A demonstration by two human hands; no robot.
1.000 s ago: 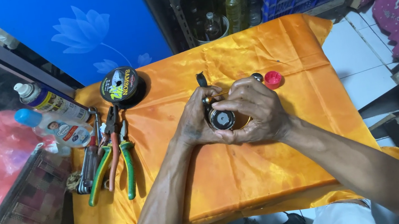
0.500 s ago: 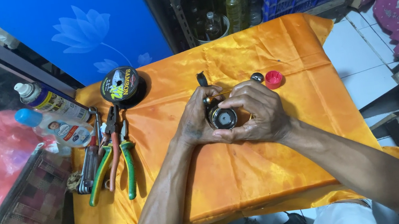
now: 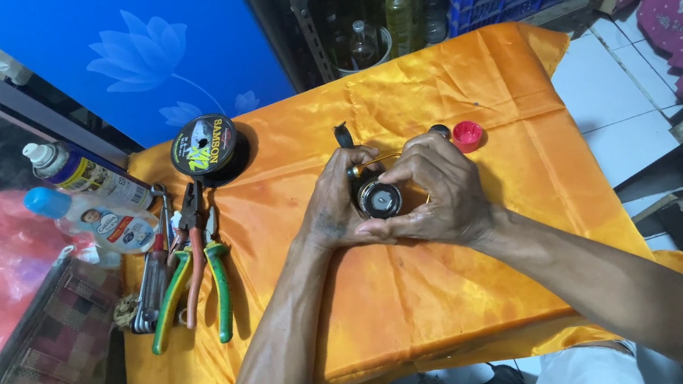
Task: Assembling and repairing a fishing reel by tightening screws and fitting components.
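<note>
Mid-frame on the orange satin cloth [image 3: 434, 314], left hand [image 3: 331, 212] and right hand [image 3: 442, 194] both curled tight around a round black-and-silver metal fishing reel [image 3: 379, 200], small red plastic cap [image 3: 468, 135] off, green-handled pliers [image 3: 218, 280] idle left, work seemingly unfinished.

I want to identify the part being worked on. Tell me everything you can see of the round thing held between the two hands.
The small round metal part looks dark and cylindrical, its silvery circular face turned up toward the camera. It sits low over the orange cloth, cupped between the left hand and right hand, whose fingers hide its sides. A thin brass-coloured rod juts out behind it.
</note>
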